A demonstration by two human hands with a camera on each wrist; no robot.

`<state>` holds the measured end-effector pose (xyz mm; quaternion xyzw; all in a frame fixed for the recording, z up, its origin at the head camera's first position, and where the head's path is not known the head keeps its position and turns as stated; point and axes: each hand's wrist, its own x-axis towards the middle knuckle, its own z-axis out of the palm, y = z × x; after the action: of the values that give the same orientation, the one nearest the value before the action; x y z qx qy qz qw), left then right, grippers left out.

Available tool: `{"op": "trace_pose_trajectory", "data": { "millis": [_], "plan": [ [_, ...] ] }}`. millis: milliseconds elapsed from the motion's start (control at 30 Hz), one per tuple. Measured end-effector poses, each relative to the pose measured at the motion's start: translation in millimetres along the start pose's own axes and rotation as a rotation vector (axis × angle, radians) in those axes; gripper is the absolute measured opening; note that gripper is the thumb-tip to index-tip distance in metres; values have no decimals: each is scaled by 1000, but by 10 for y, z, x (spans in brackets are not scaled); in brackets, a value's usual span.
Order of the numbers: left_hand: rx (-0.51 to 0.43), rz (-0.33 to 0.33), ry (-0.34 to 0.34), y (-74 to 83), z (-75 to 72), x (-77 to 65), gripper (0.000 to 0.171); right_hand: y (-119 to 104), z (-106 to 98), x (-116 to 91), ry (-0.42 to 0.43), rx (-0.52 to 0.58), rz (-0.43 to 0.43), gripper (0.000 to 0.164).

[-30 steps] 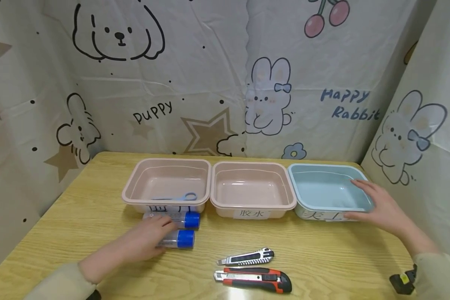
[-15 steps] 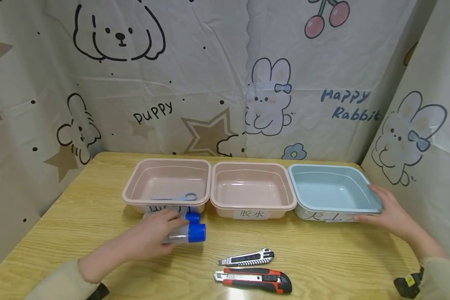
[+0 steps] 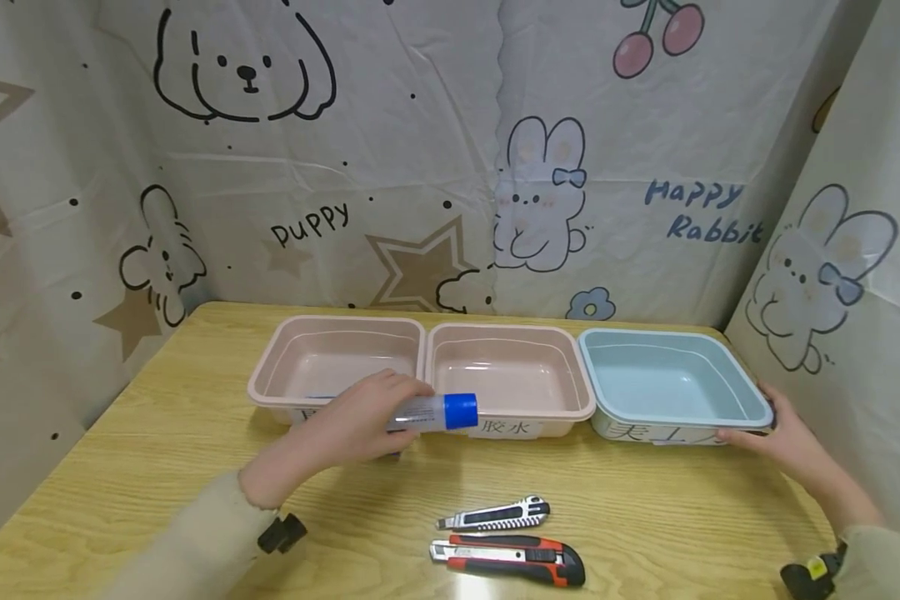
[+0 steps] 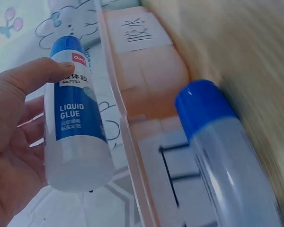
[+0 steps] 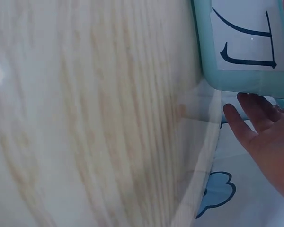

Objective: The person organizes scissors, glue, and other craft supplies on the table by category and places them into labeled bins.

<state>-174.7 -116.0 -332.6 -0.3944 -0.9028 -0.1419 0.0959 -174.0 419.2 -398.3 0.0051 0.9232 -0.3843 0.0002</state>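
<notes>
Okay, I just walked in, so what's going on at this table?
A person's left hand holds a liquid glue bottle off the table, near the front rim of the middle pink bin. A second blue-capped bottle lies in front of the left pink bin. The right hand touches the right end of the blue bin. A silver cutter and a red-and-black cutter lie on the table.

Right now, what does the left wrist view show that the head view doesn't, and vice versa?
Only the left wrist view shows readable LIQUID GLUE lettering on the held bottle and a second bottle's translucent body.

Only the head view shows the right hand, the silver knife and the red-and-black knife.

Both show the left hand gripping that bottle, and the middle pink bin with its label.
</notes>
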Motion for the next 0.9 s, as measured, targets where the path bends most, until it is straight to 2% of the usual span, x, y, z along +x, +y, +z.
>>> {"op": "trace_pose_trajectory", "data": {
  "millis": [133, 233, 500, 767, 900],
  "plan": [
    [-30, 30, 51, -10, 63, 203, 43, 13, 14, 14, 21, 32, -6, 102],
    [-57, 16, 54, 1, 107, 349, 43, 13, 26, 12, 35, 40, -14, 101],
    [-164, -12, 7, 23, 307, 672, 41, 56, 24, -14, 24, 52, -5, 98],
    [-149, 24, -32, 47, 494, 984, 39, 66, 14, -10, 36, 43, 7, 98],
    [-166, -7, -80, 56, 625, 1086, 37, 66, 29, -18, 48, 39, 9, 97]
  ]
}}
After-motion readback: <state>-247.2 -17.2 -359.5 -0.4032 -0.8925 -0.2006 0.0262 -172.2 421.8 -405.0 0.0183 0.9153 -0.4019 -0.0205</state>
